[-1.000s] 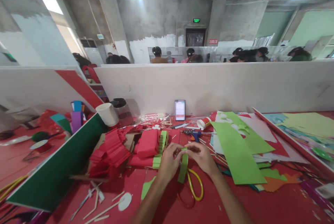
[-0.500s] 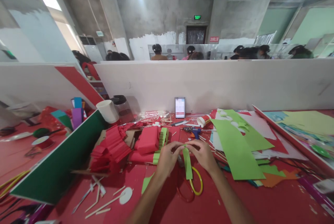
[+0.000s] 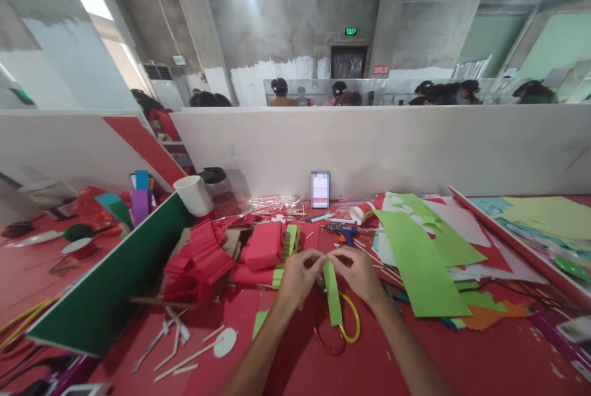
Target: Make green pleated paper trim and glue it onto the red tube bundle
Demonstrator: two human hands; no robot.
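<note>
Both hands meet over the middle of the red table, pinching the top end of a narrow green paper strip (image 3: 332, 297). My left hand (image 3: 302, 273) has its thumb and fingertips closed at the strip's upper left. From the other side, my right hand (image 3: 353, 270) pinches the same end. The strip hangs down toward me, its lower end in front of scissors with a yellow and a red handle (image 3: 353, 325). Fingertips hide the strip's top edge. A blue glue gun (image 3: 345, 233) lies just beyond my right hand.
Red folded paper (image 3: 201, 260) and a red packet-like block (image 3: 263, 245) lie left. Large green sheets (image 3: 420, 266) spread to the right. A green board (image 3: 115, 279) stands at left, near a white cup (image 3: 192, 194). A phone (image 3: 320, 189) leans on the white partition (image 3: 369, 149).
The green strip's lower end hangs slightly lower and further right. Both hands keep their pinch in nearly the same place. The whole view has shifted a little.
</note>
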